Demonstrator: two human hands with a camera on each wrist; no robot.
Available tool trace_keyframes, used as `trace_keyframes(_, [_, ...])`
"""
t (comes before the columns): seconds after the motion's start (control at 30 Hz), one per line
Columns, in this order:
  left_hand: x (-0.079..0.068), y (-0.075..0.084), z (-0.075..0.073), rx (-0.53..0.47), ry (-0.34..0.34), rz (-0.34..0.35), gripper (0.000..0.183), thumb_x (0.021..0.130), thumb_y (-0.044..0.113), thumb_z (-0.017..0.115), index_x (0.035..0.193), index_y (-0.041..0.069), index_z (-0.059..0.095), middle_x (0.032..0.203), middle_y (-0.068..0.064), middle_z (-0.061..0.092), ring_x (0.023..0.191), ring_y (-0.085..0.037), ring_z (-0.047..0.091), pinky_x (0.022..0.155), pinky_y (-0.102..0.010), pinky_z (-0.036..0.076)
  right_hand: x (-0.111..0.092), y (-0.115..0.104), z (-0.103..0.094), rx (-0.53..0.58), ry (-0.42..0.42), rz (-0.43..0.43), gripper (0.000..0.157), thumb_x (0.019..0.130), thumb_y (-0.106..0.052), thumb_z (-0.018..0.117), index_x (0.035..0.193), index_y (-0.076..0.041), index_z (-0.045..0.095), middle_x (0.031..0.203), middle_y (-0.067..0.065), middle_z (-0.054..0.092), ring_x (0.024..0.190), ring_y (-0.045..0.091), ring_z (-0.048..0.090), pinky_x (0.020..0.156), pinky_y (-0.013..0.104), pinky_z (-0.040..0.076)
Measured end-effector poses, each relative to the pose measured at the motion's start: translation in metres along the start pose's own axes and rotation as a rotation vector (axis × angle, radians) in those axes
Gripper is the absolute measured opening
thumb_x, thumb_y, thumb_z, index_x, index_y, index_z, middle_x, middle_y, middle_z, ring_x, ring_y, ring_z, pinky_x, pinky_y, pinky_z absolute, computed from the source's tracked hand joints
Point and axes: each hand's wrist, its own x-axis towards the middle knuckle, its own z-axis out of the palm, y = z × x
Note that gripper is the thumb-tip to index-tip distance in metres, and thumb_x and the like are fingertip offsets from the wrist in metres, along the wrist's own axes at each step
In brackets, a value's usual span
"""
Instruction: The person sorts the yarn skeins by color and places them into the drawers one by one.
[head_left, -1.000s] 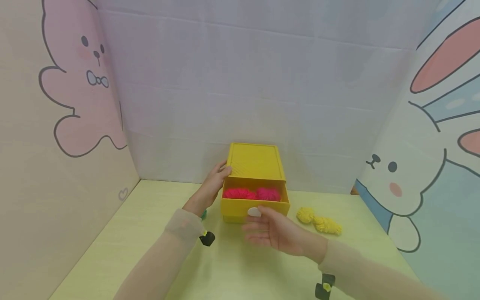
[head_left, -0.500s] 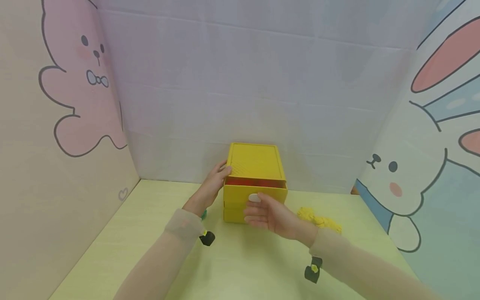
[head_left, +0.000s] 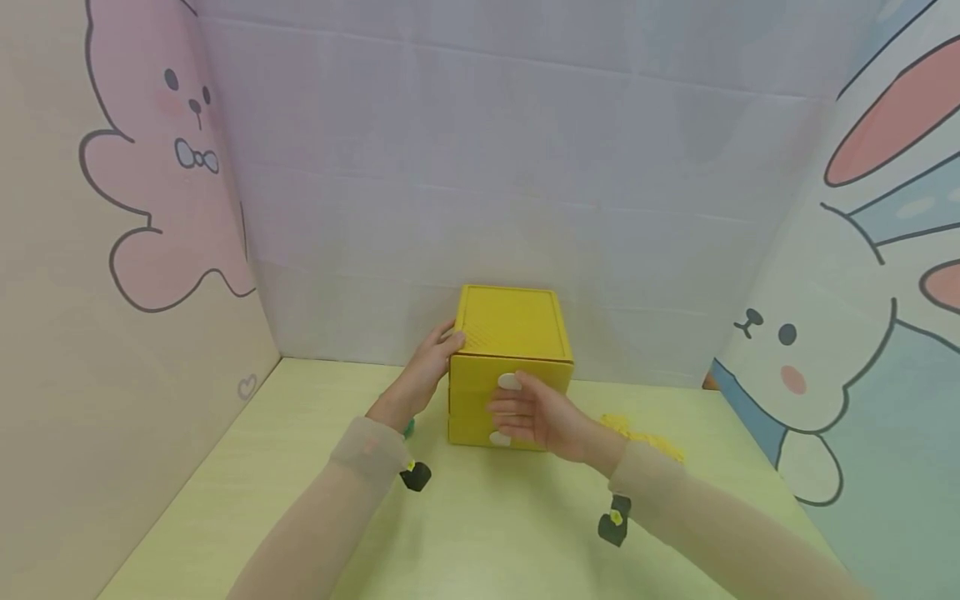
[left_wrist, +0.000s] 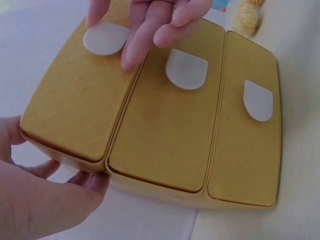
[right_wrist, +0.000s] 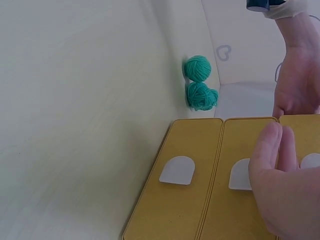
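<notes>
A yellow drawer box [head_left: 513, 323] stands against the back wall, its drawer fronts flush with the frame. In the left wrist view, three drawer fronts each carry a white tab. My left hand [head_left: 420, 375] rests on the box's left side, thumb by the top front corner. At the front, my right hand [head_left: 547, 421] is at the top drawer [left_wrist: 70, 95], fingers extended and thumb beside its white tab [left_wrist: 106, 38]. Those fingers partly cover the front in the head view. The pink and red yarn is hidden from sight.
Yellow yarn skeins [head_left: 656, 444] lie right of the box, partly behind my right forearm. On its left sit two teal yarn balls [right_wrist: 197, 69], mostly hidden by my left arm in the head view. Cartoon-printed walls [head_left: 525, 167] enclose the pale table [head_left: 465, 533].
The top drawer has slid back into the box, covering the red and pink yarn. My right hand has moved forward with it. My left hand has stayed at the box's side.
</notes>
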Motion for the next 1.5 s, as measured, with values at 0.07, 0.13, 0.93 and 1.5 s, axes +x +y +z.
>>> trace_keyframes(0.07, [0.000, 0.000, 0.000, -0.001, 0.000, -0.002, 0.066, 0.113, 0.039, 0.050, 0.171, 0.023, 0.021, 0.172, -0.013, 0.027, 0.156, -0.037, 0.032, 0.131, -0.056, 0.019, 0.001, 0.000, -0.001, -0.006, 0.003, -0.006, 0.074, 0.116, -0.050, 0.033, 0.160, 0.010, 0.034, 0.161, 0.031, 0.043, 0.149, 0.048, 0.043, 0.114, 0.039, 0.051])
trace_keyframes(0.13, [0.000, 0.000, 0.000, 0.000, -0.001, -0.002, 0.067, 0.113, 0.039, 0.050, 0.171, 0.023, 0.020, 0.172, -0.013, 0.027, 0.156, -0.037, 0.032, 0.131, -0.056, 0.019, 0.002, 0.000, -0.001, -0.010, 0.009, -0.011, 0.074, 0.116, -0.050, 0.033, 0.160, 0.010, 0.035, 0.160, 0.031, 0.044, 0.148, 0.048, 0.044, 0.113, 0.039, 0.051])
trace_keyframes(0.93, [-0.001, 0.001, 0.000, 0.015, -0.010, 0.007, 0.069, 0.113, 0.040, 0.050, 0.171, 0.022, 0.018, 0.172, -0.012, 0.026, 0.159, -0.034, 0.026, 0.132, -0.055, 0.017, 0.004, -0.003, -0.002, -0.057, 0.003, -0.008, 0.075, 0.116, -0.053, 0.030, 0.160, 0.008, 0.036, 0.161, 0.029, 0.045, 0.147, 0.049, 0.045, 0.117, 0.044, 0.048])
trace_keyframes(1.5, [-0.003, 0.003, 0.000, 0.020, -0.016, 0.000, 0.068, 0.113, 0.040, 0.048, 0.171, 0.022, 0.018, 0.173, -0.012, 0.025, 0.159, -0.033, 0.026, 0.132, -0.055, 0.018, -0.020, 0.017, -0.025, -0.155, 0.058, -0.031, 0.061, 0.115, -0.039, 0.039, 0.149, 0.011, 0.045, 0.144, 0.027, 0.061, 0.126, 0.039, 0.065, 0.116, 0.051, 0.048])
